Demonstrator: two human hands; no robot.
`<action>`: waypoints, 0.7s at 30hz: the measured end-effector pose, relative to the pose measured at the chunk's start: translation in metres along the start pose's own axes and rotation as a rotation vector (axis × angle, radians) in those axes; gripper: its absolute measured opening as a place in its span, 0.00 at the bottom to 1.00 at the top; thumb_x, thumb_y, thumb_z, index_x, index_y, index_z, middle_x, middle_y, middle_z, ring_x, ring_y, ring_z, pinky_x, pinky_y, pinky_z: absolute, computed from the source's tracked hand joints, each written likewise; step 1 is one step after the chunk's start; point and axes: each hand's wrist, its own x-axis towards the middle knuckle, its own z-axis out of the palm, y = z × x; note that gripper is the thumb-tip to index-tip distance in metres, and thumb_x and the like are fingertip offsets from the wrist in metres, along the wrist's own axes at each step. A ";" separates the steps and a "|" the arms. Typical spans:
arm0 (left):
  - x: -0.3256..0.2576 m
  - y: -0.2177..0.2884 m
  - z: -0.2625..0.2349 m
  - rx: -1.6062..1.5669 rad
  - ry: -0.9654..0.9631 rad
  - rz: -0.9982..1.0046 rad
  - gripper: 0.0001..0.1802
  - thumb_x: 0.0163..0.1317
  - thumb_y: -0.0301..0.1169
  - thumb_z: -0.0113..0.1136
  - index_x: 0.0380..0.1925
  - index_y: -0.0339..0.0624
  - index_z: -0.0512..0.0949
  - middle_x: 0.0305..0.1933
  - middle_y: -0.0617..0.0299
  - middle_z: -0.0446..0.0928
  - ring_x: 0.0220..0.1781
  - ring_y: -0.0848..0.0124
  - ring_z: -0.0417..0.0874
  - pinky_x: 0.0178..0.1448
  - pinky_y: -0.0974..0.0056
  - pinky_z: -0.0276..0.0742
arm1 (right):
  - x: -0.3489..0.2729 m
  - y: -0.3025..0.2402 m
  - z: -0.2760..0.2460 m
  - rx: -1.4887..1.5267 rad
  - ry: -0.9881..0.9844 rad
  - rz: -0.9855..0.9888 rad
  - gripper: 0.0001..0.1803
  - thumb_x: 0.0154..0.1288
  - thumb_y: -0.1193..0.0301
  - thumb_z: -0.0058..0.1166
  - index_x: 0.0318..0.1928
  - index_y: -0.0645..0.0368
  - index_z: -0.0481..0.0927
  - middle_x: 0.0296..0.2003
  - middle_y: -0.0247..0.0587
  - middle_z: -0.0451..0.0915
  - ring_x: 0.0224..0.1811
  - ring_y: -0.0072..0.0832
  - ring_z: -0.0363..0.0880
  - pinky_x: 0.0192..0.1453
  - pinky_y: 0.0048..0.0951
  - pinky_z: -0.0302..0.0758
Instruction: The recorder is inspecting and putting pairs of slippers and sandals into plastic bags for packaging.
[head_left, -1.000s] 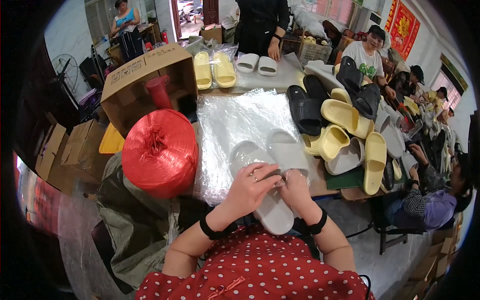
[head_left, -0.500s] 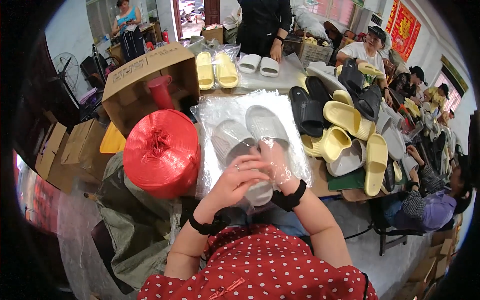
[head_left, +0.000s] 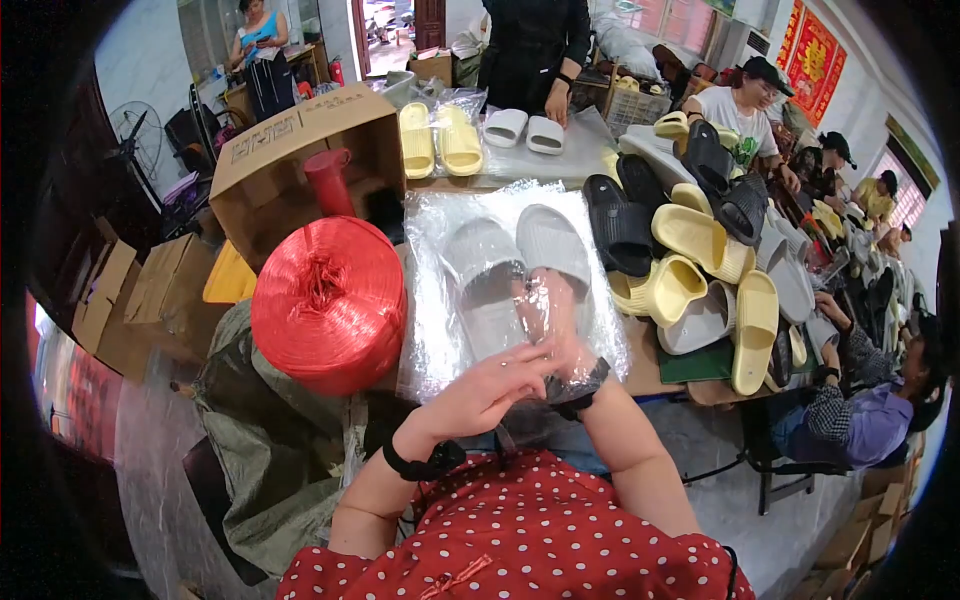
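Slippers [head_left: 515,262], a grey pair, lie inside the clear bag [head_left: 440,330] on the table, just beyond both hands. Right hand [head_left: 552,320] is in the bag's mouth, fingers closed around a slipper heel. Left hand [head_left: 490,390] rests half open on the bag's near edge. Red twine roll [head_left: 328,303] sits left; more slippers pile right [head_left: 700,270].
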 end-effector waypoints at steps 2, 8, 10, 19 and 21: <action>-0.005 0.003 -0.009 0.016 -0.006 -0.012 0.11 0.60 0.17 0.47 0.38 0.41 0.75 0.70 0.55 0.71 0.77 0.50 0.60 0.77 0.50 0.54 | 0.008 0.001 0.008 0.024 0.049 -0.028 0.14 0.63 0.64 0.57 0.32 0.66 0.78 0.33 0.59 0.79 0.38 0.56 0.79 0.45 0.48 0.76; -0.011 0.000 -0.030 0.335 0.462 -0.123 0.11 0.61 0.21 0.55 0.45 0.39 0.77 0.67 0.46 0.71 0.72 0.50 0.67 0.74 0.51 0.59 | 0.030 -0.006 0.022 0.060 0.092 0.038 0.23 0.64 0.58 0.60 0.46 0.67 0.74 0.45 0.61 0.76 0.49 0.56 0.75 0.55 0.50 0.73; -0.028 -0.014 -0.024 0.486 0.544 -0.205 0.15 0.60 0.24 0.58 0.49 0.41 0.76 0.67 0.45 0.69 0.70 0.48 0.67 0.73 0.51 0.61 | -0.002 -0.014 0.018 0.114 0.083 -0.044 0.25 0.63 0.60 0.61 0.51 0.68 0.73 0.48 0.61 0.75 0.51 0.56 0.74 0.57 0.50 0.71; -0.080 -0.031 -0.015 0.473 0.639 -0.711 0.33 0.58 0.31 0.62 0.65 0.42 0.67 0.39 0.47 0.78 0.39 0.53 0.81 0.43 0.53 0.77 | -0.102 0.025 -0.100 0.497 -0.032 0.264 0.09 0.65 0.72 0.61 0.41 0.64 0.84 0.28 0.34 0.81 0.31 0.18 0.77 0.35 0.22 0.72; -0.083 -0.035 -0.013 0.463 0.651 -0.686 0.34 0.59 0.31 0.62 0.67 0.44 0.66 0.26 0.53 0.75 0.27 0.57 0.79 0.35 0.54 0.74 | -0.079 0.044 -0.101 0.406 0.186 0.231 0.10 0.65 0.70 0.61 0.41 0.63 0.84 0.27 0.34 0.81 0.29 0.20 0.76 0.35 0.22 0.71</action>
